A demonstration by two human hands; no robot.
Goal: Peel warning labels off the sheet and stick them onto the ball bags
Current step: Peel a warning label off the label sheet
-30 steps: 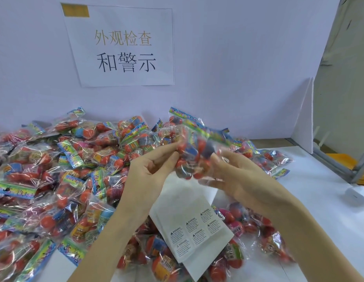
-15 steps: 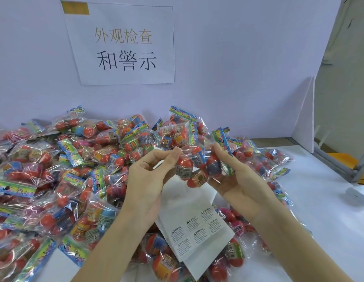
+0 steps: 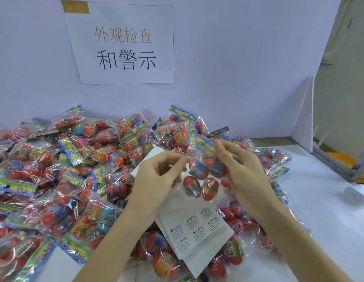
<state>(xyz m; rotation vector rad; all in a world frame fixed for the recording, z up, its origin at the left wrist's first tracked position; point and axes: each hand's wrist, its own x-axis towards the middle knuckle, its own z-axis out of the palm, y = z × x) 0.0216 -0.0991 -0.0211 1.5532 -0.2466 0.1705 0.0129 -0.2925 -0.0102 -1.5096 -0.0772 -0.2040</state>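
Observation:
A clear ball bag [image 3: 201, 176] with red and blue balls and a colourful header hangs between both hands above the table. My left hand [image 3: 156, 180] pinches its left edge with thumb and forefinger. My right hand [image 3: 240, 171] pinches the header strip at the top right. Below them lies a white label sheet [image 3: 189, 226] with several printed warning labels, resting on other bags.
A big heap of ball bags [image 3: 65, 169] covers the left and middle of the white table [image 3: 323, 220]. A paper sign [image 3: 124, 43] hangs on the back wall. A small white object [image 3: 358, 191] lies at the right edge, by a metal frame.
The bag has turned from lying sideways to hanging upright by its header. My right hand has shifted its grip up to the header strip; my left hand now pinches the bag's side.

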